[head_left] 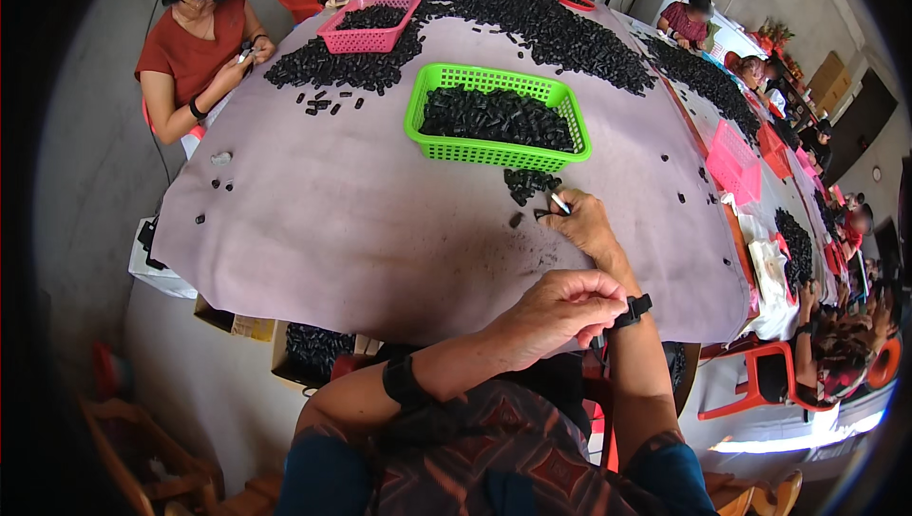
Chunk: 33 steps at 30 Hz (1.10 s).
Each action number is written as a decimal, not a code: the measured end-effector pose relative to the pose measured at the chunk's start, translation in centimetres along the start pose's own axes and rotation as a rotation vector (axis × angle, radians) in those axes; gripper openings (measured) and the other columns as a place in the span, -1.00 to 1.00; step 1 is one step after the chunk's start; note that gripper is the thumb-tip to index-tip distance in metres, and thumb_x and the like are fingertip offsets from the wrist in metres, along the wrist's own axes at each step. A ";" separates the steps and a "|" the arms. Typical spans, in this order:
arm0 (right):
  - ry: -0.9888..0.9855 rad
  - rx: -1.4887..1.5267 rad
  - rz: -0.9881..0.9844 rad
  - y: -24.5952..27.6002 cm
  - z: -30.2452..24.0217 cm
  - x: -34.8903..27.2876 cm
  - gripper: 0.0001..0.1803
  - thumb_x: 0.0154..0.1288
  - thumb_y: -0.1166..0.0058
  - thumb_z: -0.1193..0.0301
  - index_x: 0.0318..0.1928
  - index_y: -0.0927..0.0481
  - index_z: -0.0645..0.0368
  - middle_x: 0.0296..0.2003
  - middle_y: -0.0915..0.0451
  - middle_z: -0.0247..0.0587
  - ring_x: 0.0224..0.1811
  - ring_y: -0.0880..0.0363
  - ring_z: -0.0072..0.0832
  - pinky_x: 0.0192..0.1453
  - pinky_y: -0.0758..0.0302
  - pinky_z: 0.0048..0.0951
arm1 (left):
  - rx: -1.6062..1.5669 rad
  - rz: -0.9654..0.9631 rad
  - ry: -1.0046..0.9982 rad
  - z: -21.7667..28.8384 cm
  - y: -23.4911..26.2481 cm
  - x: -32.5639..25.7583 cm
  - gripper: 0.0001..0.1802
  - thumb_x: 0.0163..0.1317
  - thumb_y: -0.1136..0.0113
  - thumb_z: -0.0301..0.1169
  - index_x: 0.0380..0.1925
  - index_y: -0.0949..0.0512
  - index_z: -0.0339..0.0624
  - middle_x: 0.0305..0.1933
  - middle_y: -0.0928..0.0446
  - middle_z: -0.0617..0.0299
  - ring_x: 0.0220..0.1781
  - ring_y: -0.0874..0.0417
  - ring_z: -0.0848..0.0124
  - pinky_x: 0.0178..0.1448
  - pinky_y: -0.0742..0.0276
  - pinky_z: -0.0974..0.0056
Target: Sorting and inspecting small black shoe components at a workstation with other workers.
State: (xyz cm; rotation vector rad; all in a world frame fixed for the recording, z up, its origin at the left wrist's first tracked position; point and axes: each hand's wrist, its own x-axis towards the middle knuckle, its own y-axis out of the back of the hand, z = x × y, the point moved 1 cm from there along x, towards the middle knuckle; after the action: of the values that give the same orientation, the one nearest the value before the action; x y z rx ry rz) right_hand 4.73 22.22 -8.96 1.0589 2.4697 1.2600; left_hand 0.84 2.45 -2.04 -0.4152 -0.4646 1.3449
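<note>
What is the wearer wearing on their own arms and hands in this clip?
Both hands are bare, no gloves. The left hand has a black band at the forearm; the right hand has a black strap at the wrist. Short dark blue sleeves meet a patterned top.

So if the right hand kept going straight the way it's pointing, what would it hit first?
Probably the small heap of black pieces just ahead of the right hand, then the green basket beyond it; depth is unclear.

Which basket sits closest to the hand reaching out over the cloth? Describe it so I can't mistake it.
On the mauve cloth-covered table, look just beyond the right hand. There sits the bright green rectangular plastic mesh basket of small black pieces; the other baskets are pink and farther off.
</note>
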 end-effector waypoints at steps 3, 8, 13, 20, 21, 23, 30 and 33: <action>0.018 0.067 0.042 -0.3 0.2 0.0 -0.72 -0.18 -0.31 0.42 -0.52 -0.45 0.23 -0.65 -0.44 -0.20 -0.58 -0.39 -0.44 -0.42 -0.39 -0.40 | -0.003 0.038 -0.019 0.0 0.2 0.0 -0.85 0.22 -0.04 -0.45 -0.27 -0.47 -0.31 -0.55 -0.39 0.35 -0.55 -0.35 0.63 -0.46 -0.25 0.52; 0.052 0.176 0.053 -0.4 0.2 0.2 -0.78 -0.15 -0.26 0.48 -0.46 -0.49 0.23 -0.57 -0.47 -0.18 -0.53 -0.43 -0.39 -0.38 -0.40 -0.38 | -0.006 0.009 0.009 0.0 -0.3 0.0 -0.85 0.22 -0.05 -0.44 -0.28 -0.47 -0.31 -0.54 -0.38 0.36 -0.55 -0.34 0.64 -0.46 -0.25 0.52; 0.095 -0.005 0.070 -0.3 -1.0 0.1 -0.80 -0.13 -0.20 0.51 -0.41 -0.51 0.25 -0.42 -0.50 -0.12 -0.40 -0.49 -0.25 -0.29 -0.41 -0.34 | 0.038 -0.066 0.041 -0.6 -0.4 0.1 -0.86 0.23 -0.05 -0.45 -0.29 -0.48 -0.30 -0.55 -0.36 0.38 -0.56 -0.33 0.66 -0.47 -0.22 0.55; 0.061 -0.061 0.018 -0.6 -0.7 0.4 -0.83 -0.15 -0.17 0.47 -0.48 -0.52 0.26 -0.53 -0.51 -0.05 -0.49 -0.50 -0.22 -0.33 -0.42 -0.31 | 0.065 -0.069 0.039 -0.4 -0.4 0.0 -0.87 0.23 -0.04 -0.46 -0.29 -0.48 -0.30 -0.54 -0.37 0.37 -0.56 -0.33 0.66 -0.47 -0.23 0.54; 0.064 -0.061 0.019 -0.6 -0.9 0.4 -0.83 -0.15 -0.17 0.47 -0.48 -0.52 0.26 -0.53 -0.51 -0.05 -0.49 -0.50 -0.22 -0.33 -0.42 -0.31 | 0.058 -0.026 0.042 -0.3 -0.3 0.0 -0.87 0.23 -0.04 -0.46 -0.29 -0.48 -0.30 -0.52 -0.38 0.37 -0.55 -0.34 0.66 -0.46 -0.25 0.54; -0.063 -0.038 0.028 -0.6 -1.4 -0.1 -0.84 -0.16 -0.16 0.43 -0.53 -0.52 0.26 -0.65 -0.48 -0.02 -0.59 -0.47 -0.17 -0.40 -0.43 -0.32 | 0.055 0.015 0.044 -0.3 -0.1 0.0 -0.86 0.22 -0.05 -0.45 -0.28 -0.48 -0.30 -0.51 -0.39 0.37 -0.54 -0.34 0.65 -0.45 -0.27 0.54; -0.069 0.203 0.176 0.6 -2.8 -0.9 -0.90 -0.11 -0.09 0.49 -0.58 -0.45 0.23 -0.73 -0.39 -0.31 -0.68 -0.29 -0.60 -0.54 -0.29 -0.51 | 0.041 0.123 -0.066 0.3 0.8 0.0 -0.85 0.21 -0.07 -0.43 -0.24 -0.49 -0.23 -0.41 -0.42 0.36 -0.46 -0.38 0.64 -0.39 -0.33 0.51; -0.033 0.778 0.151 1.4 -4.1 -1.8 -0.88 -0.03 0.01 0.60 -0.52 -0.40 0.09 -0.63 -0.27 -0.62 -0.66 -0.04 -0.83 -0.64 0.02 -0.68 | 0.025 0.233 -0.166 0.6 2.0 0.3 -0.84 0.20 -0.07 -0.41 -0.23 -0.48 -0.20 -0.38 -0.42 0.38 -0.40 -0.40 0.64 -0.35 -0.35 0.49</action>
State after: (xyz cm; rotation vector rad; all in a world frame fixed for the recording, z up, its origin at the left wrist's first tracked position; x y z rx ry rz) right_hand 4.98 18.93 -5.56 1.4120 2.9565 0.2531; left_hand -1.12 3.08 -2.62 -0.3460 -0.5479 1.6179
